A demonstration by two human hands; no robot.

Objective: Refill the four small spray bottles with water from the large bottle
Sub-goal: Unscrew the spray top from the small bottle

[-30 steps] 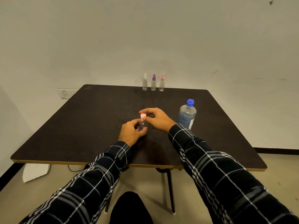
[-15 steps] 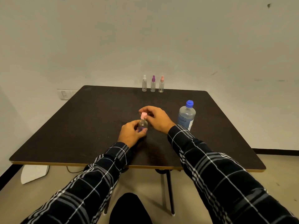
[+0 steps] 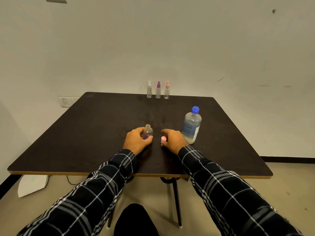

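My left hand [image 3: 136, 141] grips a small clear spray bottle [image 3: 148, 132] that stands upright on the dark table [image 3: 88, 133] with its neck uncovered. My right hand [image 3: 173, 140] holds the bottle's pink spray cap [image 3: 163, 139] low over the table, a little to the right of the bottle. The large water bottle [image 3: 191, 126] with a blue cap stands just right of my right hand. Three more small spray bottles stand in a row at the far edge: a white-capped one [image 3: 149, 90], a purple-capped one [image 3: 158, 90] and a pink-capped one [image 3: 167, 90].
A wall stands right behind the table's far edge, with an outlet plate [image 3: 65, 101] at the left. A white object [image 3: 32, 184] lies on the floor under the table's left corner. My dark knee [image 3: 136, 220] is below the near edge.
My right hand has taken the pink cap off the small bottle and carried it down to the right. The bottle's neck now shows bare. My left hand still grips the bottle.
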